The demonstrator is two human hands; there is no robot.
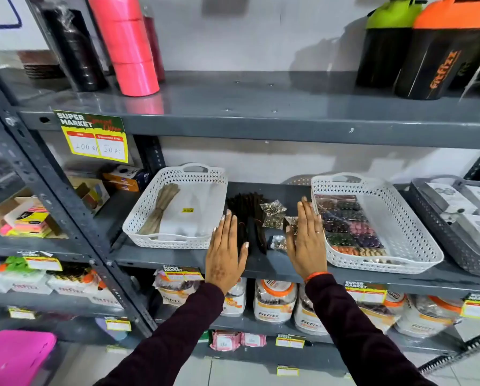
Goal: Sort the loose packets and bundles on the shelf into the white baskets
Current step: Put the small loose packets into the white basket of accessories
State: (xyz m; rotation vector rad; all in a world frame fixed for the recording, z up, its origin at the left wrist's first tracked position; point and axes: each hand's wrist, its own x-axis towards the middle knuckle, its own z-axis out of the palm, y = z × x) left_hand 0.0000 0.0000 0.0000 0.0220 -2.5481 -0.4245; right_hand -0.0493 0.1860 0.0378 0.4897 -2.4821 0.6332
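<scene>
Two white baskets stand on the grey middle shelf [261,263]. The left basket [138,213] holds a tan stick bundle [161,210] and a clear bag with a yellow sticker. The right basket [400,218] holds a sheet of coloured bead packets [347,224]. Between them lie dark stick bundles [250,210] and small clear packets of metal bits [273,213]. My left hand [226,252] is flat, fingers together, over the near end of the dark bundles. My right hand [307,240] is flat beside the small packets, partly covering one. Neither hand grips anything.
A grey basket [428,218] with white boxes stands right of the right basket. Sticky notes and small boxes fill the left bay. Pink rolls and shaker bottles stand on the shelf above; jars line the shelf below.
</scene>
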